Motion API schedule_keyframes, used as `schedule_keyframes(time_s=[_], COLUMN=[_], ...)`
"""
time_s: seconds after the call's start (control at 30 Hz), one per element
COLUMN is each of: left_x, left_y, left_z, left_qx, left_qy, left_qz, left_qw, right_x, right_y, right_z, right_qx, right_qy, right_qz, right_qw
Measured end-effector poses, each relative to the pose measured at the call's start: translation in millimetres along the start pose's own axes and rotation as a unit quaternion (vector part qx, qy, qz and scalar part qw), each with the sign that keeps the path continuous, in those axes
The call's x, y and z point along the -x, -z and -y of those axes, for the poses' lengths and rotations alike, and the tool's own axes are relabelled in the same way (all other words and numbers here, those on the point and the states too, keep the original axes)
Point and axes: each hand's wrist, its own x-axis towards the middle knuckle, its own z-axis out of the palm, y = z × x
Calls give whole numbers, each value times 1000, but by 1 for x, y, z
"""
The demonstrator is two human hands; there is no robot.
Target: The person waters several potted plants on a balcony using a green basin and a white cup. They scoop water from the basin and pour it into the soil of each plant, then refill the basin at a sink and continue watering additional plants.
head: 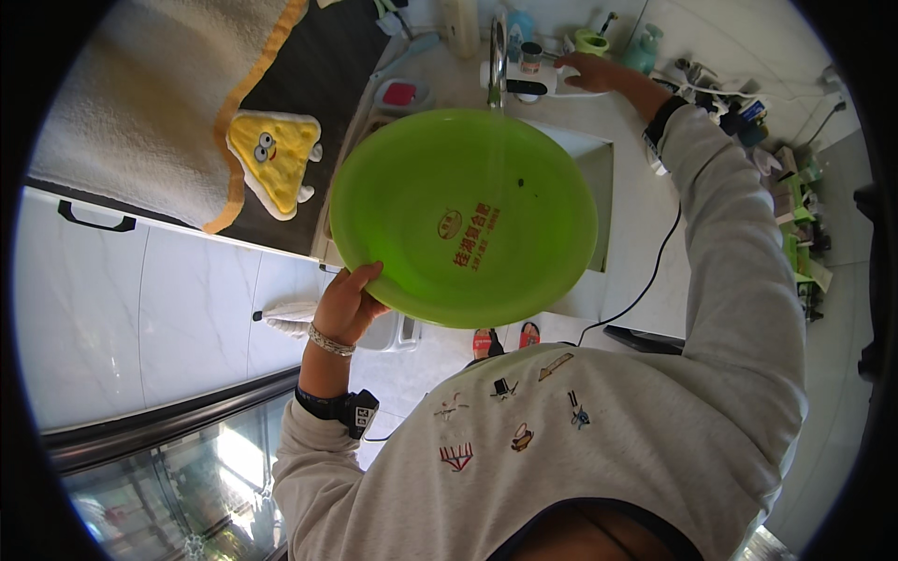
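Observation:
My left hand (347,305) grips the lower left rim of a light green plastic basin (421,161), thumb over the edge. The basin is tilted with its inside towards me, above a white sink (596,203) that it mostly covers. Red printing and a few dark specks show on its inner face. A chrome faucet (497,63) stands at its far rim, and a faint streak like running water falls below the spout. My right hand (593,72) reaches past the faucet to the back of the counter, fingers apart, beside a white device (537,78) carrying a small jar (531,57).
Behind the counter stand a green cup (591,43), a teal pump bottle (642,49) and a blue bottle (519,29). A soap dish (403,95) is at left. A towel (161,105) and yellow plush (277,161) lie on dark furniture. A black cable (649,270) crosses the counter.

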Motion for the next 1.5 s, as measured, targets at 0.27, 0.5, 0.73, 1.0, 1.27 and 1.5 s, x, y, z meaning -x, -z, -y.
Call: schedule_keyframes(time_s=[0.27,0.5,0.73,1.0,1.27,1.5], left_x=[26,26,22,7,-19,-34], left_y=[1,0,1,-5,-29,-90], left_z=[14,21,19,-15,-92,-147], left_qx=[6,32,37,-32,-197,-323], left_qy=[0,-5,-10,-24,-24,-39], left_qz=[7,-15,-2,18,-32,-39], left_qw=[1000,999,999,999,980,945], right_x=[0,0,8,58,210,205], right_y=[-2,1,5,18,-18,-65], right_z=[-1,6,26,106,227,269], right_qx=[2,11,9,-56,-172,-71], right_qy=[-20,-33,-61,-33,231,136], right_qz=[29,34,38,14,-40,-95], right_qw=[999,999,997,998,957,984])
